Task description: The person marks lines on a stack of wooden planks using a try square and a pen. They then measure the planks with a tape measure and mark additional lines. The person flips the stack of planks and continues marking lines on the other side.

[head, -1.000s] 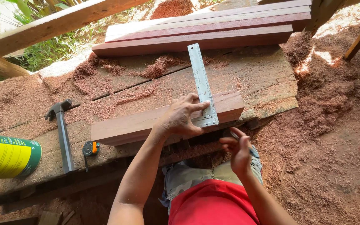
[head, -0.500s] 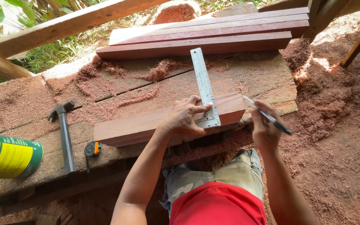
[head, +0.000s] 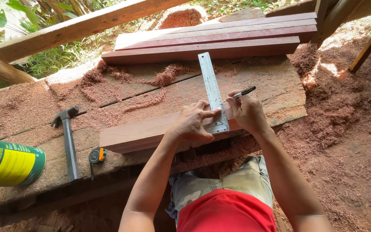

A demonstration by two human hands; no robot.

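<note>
At the bench's near edge, the left hand (head: pixel 193 122) lies spread flat, pressing a metal square (head: pixel 213 92) onto a reddish board (head: pixel 142 133). The right hand (head: pixel 247 112), just right of the square, is closed around a black pen (head: pixel 243 92). A hammer (head: pixel 68 137) and tape measure (head: pixel 96 155) lie left; stacked planks (head: pixel 202 41) line the far edge.

Subject wears a red top (head: pixel 226 212) and light grey-green camouflage-patterned shorts (head: pixel 220 182); both forearms are bare, without sleeves or gloves.

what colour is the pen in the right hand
Black, with a silvery tip end; the pen in the right hand shows best in the head view.
</note>
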